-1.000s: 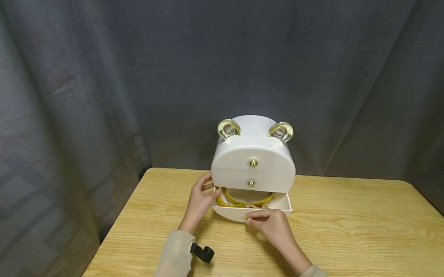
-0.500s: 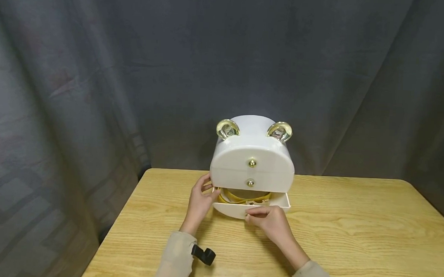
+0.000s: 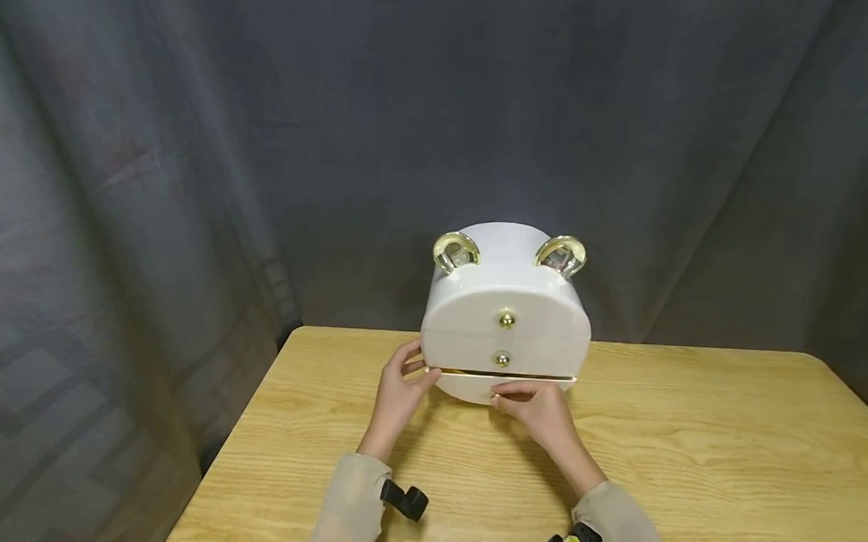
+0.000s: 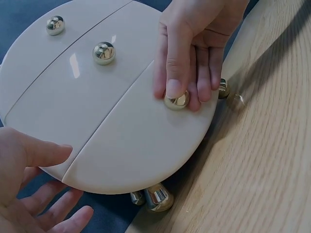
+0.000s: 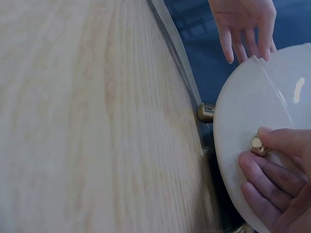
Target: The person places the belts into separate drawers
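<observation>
A white rounded jewelry box (image 3: 507,331) with gold ears stands on the table. Its bottom drawer (image 3: 465,387) is out by only a thin gap in the head view, with a sliver of yellow inside. At that drawer's front, my right hand (image 3: 540,415) pinches the small gold knob (image 4: 176,101) between thumb and fingers. My left hand (image 3: 397,395) is at the box's left side, fingers spread and thumb by the front edge, near the drawer seam. In the left wrist view, the left fingers (image 4: 51,206) extend past the side. Most of the drawer's contents are hidden.
Two more gold knobs, an upper knob (image 3: 507,319) and a middle knob (image 3: 501,359), sit on the drawers above. Gold feet (image 4: 159,196) hold the box off the wooden table (image 3: 710,445). A dark curtain (image 3: 381,139) hangs behind.
The bottom drawer has slid inward, from well out to nearly closed, with my right hand moving along on its knob. The yellow strap inside has gone almost wholly from sight. My left hand stays put.
</observation>
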